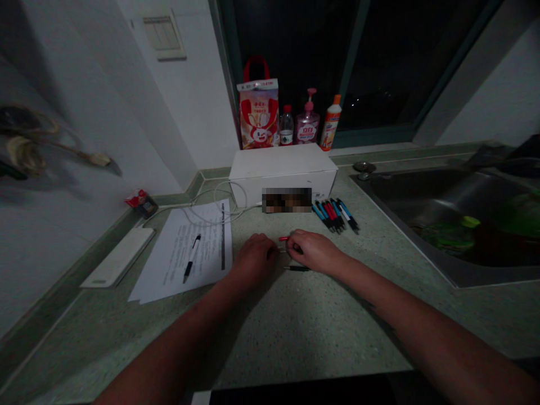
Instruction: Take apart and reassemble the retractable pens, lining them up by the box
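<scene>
My left hand (255, 257) is closed in a pinch over the counter, its fingertips pointing at my right hand (311, 250), which is pinched as well. A thin pale piece (282, 249) shows in the narrow gap between the fingertips; I cannot make out what it is or which hand has it. By the right fingers lies a small red piece (283, 238), partly hidden. Just below the right hand, a black pen part (298, 269) with a narrow tip rests on the counter. To the left, a black and white pen (192, 259) lies on printed sheets (169, 242).
Several blue, red and black pens (335, 215) lie beside a white box (282, 163). A white cable (198, 222) loops over the sheets near a power strip (120, 259). Bottles (307, 125) and a bag (259, 115) stand behind. The sink (422, 247) is at right.
</scene>
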Motion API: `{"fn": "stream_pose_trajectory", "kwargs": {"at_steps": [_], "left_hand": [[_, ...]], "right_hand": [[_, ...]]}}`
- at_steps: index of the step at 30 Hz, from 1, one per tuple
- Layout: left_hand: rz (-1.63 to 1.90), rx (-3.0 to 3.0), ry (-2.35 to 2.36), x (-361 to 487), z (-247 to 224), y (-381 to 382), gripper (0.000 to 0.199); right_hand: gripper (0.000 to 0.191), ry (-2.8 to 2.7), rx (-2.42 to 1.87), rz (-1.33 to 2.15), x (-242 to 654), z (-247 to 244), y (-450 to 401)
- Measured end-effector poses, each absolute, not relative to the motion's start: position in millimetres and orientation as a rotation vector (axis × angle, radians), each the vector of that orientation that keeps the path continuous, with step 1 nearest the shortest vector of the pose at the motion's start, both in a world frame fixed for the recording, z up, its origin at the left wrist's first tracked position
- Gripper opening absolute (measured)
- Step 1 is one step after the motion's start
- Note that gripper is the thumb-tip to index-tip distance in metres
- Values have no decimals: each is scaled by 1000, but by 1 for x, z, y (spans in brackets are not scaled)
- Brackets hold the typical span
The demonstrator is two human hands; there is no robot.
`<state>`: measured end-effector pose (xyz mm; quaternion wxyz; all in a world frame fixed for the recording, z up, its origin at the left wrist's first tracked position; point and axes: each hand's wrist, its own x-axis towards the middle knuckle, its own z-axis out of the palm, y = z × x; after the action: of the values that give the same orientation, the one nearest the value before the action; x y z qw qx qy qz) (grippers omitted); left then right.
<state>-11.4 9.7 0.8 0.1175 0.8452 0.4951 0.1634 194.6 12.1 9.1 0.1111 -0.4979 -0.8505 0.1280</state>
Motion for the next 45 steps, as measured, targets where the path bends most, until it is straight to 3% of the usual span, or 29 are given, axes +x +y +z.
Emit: {"fn": "stream_pose_trajectory", "kwargs": {"at_steps": [11, 45], "left_hand": [[590, 2355, 1488, -10, 0, 16, 20], [556, 2345, 1561, -11, -1, 21, 17]], "right_hand": [[23, -2334, -1603, 203, 198, 13, 14], [19, -2448, -1579, 136, 199, 10, 14]]}}
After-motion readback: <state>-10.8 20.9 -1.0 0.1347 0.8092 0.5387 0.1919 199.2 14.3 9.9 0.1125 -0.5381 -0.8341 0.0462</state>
